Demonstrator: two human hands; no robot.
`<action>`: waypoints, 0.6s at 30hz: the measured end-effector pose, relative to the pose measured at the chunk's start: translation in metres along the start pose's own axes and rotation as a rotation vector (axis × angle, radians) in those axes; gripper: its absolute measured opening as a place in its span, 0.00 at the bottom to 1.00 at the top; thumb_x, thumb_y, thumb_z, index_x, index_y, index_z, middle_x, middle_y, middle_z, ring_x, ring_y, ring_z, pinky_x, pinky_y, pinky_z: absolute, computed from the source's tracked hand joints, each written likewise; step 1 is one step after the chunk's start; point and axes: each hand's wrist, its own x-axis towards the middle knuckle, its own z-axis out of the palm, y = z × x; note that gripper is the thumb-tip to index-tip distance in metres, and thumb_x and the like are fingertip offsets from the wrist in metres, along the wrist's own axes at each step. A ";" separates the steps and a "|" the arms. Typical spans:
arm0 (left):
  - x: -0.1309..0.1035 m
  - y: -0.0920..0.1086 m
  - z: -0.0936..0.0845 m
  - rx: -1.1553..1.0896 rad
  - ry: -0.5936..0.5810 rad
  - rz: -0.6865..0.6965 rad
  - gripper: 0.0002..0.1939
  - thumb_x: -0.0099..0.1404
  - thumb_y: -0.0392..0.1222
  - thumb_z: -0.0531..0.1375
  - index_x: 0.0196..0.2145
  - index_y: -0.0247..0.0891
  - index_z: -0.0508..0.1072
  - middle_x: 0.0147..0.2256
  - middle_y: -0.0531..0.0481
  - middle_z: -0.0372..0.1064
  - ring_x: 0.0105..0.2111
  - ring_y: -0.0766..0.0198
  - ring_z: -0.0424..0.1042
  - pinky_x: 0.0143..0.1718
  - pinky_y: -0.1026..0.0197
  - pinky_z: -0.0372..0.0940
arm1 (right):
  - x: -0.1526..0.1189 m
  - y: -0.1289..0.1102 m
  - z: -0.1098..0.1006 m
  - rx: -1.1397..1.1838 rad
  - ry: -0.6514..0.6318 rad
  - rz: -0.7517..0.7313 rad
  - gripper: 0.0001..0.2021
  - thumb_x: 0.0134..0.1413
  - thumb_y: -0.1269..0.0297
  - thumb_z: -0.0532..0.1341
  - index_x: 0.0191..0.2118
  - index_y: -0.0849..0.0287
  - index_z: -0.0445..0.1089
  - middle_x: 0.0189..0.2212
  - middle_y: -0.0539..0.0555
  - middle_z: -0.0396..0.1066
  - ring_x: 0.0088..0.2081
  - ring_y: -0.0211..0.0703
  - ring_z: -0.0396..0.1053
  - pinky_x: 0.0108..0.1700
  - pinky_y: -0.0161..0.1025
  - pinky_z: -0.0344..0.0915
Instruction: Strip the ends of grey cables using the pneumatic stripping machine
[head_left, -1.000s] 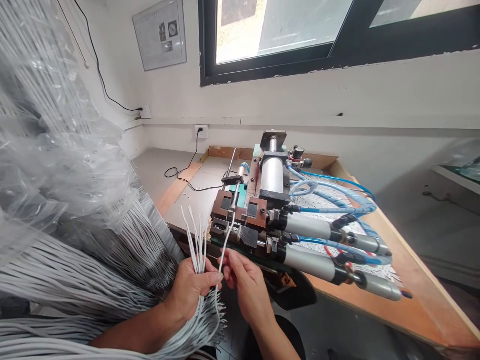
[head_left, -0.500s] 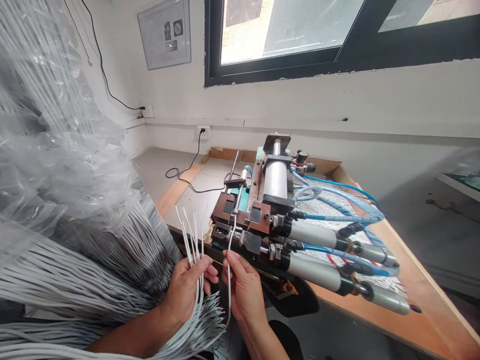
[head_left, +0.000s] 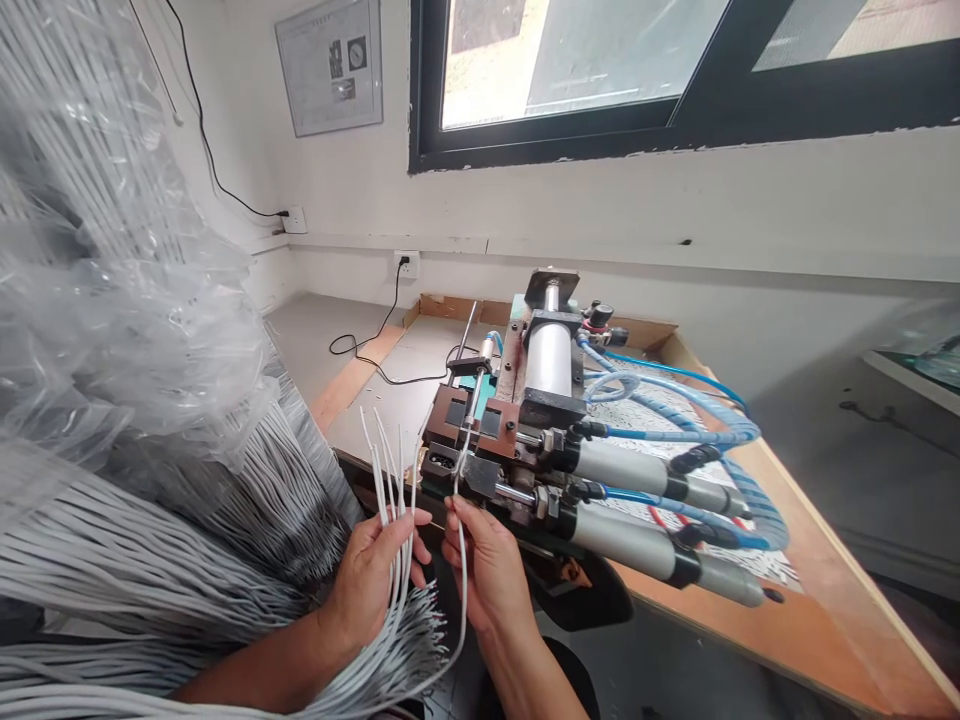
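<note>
Several loose white cables [head_left: 391, 560] stand fanned out in my left hand [head_left: 367, 570], pinned under the thumb with their ends pointing up. My right hand [head_left: 491, 565] pinches a single white cable [head_left: 463, 580] between thumb and fingertips. That cable's upper end runs into the jaws of a pneumatic machine [head_left: 472, 425], whose brown and black blocks sit close around it. Its lower part loops down and left to join the others. Both hands are side by side just in front of the machine.
Large bundles of grey-white cables [head_left: 187, 550] fill the left side, partly under clear plastic [head_left: 150, 360]. Silver air cylinders [head_left: 637, 475] and blue hoses [head_left: 720, 430] stick out to the right over the wooden bench [head_left: 840, 640]. A black power cord [head_left: 390, 380] lies behind.
The machine's right-hand jaw blocks have slid left, closing in on the single cable, and their piston rods show longer. My hands have barely shifted.
</note>
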 end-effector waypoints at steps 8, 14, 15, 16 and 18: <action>-0.003 0.001 -0.001 0.188 -0.111 0.057 0.10 0.53 0.43 0.62 0.28 0.32 0.76 0.21 0.51 0.68 0.22 0.69 0.64 0.26 0.66 0.59 | -0.013 0.008 0.000 -0.255 -0.205 -0.016 0.17 0.36 0.53 0.67 0.30 0.62 0.73 0.18 0.48 0.64 0.18 0.32 0.56 0.21 0.33 0.55; -0.002 0.002 -0.004 0.223 -0.062 0.102 0.13 0.57 0.46 0.58 0.31 0.32 0.75 0.22 0.51 0.67 0.23 0.67 0.64 0.26 0.65 0.60 | -0.019 0.012 -0.010 -0.463 -0.091 -0.448 0.13 0.45 0.54 0.62 0.30 0.60 0.75 0.21 0.49 0.64 0.22 0.34 0.56 0.26 0.34 0.56; -0.002 0.001 -0.005 0.210 -0.048 0.092 0.14 0.58 0.47 0.57 0.34 0.32 0.74 0.23 0.51 0.67 0.23 0.67 0.65 0.26 0.64 0.61 | -0.019 0.013 -0.012 -0.468 -0.085 -0.445 0.14 0.46 0.53 0.62 0.29 0.60 0.75 0.20 0.49 0.63 0.22 0.34 0.55 0.25 0.33 0.55; -0.001 -0.001 -0.006 0.199 -0.041 0.079 0.15 0.58 0.47 0.57 0.36 0.33 0.74 0.24 0.51 0.67 0.22 0.67 0.66 0.26 0.64 0.61 | -0.019 0.014 -0.014 -0.469 -0.079 -0.429 0.14 0.46 0.52 0.62 0.29 0.60 0.74 0.19 0.48 0.62 0.21 0.34 0.54 0.23 0.33 0.53; -0.001 -0.003 -0.008 0.191 -0.051 0.057 0.16 0.58 0.48 0.56 0.38 0.33 0.73 0.23 0.51 0.66 0.22 0.67 0.66 0.25 0.64 0.61 | -0.018 0.015 -0.018 -0.460 -0.065 -0.387 0.15 0.45 0.52 0.62 0.28 0.61 0.74 0.19 0.48 0.61 0.20 0.33 0.52 0.21 0.32 0.50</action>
